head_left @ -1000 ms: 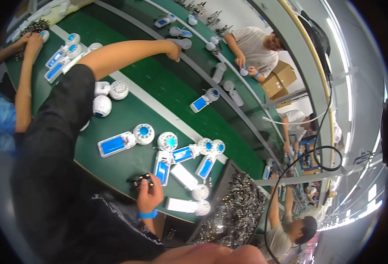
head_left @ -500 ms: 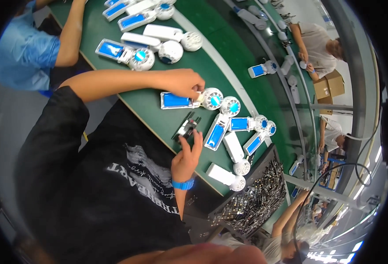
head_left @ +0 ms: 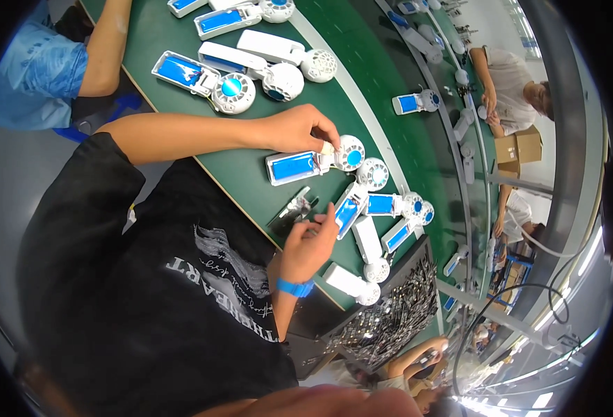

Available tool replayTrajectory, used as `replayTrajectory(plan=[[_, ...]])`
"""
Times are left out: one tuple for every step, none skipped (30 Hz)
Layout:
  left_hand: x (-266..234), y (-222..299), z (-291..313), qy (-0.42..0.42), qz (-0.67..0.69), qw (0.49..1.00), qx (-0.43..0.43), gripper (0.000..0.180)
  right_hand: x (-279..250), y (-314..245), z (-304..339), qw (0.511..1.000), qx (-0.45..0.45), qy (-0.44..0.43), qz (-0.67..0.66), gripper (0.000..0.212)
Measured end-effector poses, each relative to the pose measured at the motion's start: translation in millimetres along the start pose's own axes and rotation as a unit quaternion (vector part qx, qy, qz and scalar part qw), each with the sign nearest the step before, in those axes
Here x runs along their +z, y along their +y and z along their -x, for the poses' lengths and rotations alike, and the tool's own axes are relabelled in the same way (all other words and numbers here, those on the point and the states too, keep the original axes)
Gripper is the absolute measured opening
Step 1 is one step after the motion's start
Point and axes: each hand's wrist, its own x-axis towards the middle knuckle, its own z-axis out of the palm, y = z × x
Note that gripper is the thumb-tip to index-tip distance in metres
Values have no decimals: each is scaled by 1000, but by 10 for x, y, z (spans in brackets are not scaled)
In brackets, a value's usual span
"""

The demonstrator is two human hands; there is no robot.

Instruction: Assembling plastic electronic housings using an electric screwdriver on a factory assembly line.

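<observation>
A white handheld fan, its handle uncovered to show a blue battery-like block, lies on the green workbench. My left hand reaches over it from the left, thumb and fingers closed in a pinch at the neck beside the round head. A small cream bit shows at those fingertips; its kind is unclear. Nearer to me lies a small black-and-silver part, blurred. Beside it hovers my right hand, with a blue wristband, index finger and thumb apart and nothing visible between them.
Several similar fans lie at the upper left, and more sit close right of my hands. A black tray of small metal parts stands at the right. A conveyor runs beyond. A co-worker's arm is at the upper left.
My right hand has drawn off the black-and-silver part and shifted rightward. My left hand stays at the fan's neck. The whole view has shifted slightly.
</observation>
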Motion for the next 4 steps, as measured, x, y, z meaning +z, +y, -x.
replayTrajectory(plan=[[-3, 2, -14, -13, 61, 998, -8, 17, -31, 6, -10, 996, 61, -15, -62, 56], [-42, 28, -16, -7, 59, 998, -9, 17, -13, 1, -19, 996, 57, -19, -63, 56], [-89, 58, -22, -49, 49, 997, -41, 17, 17, -11, -18, 997, 47, -22, -61, 59], [-144, 101, -29, -92, 41, 992, -74, 18, 64, -32, -8, 997, 38, -24, -58, 61]])
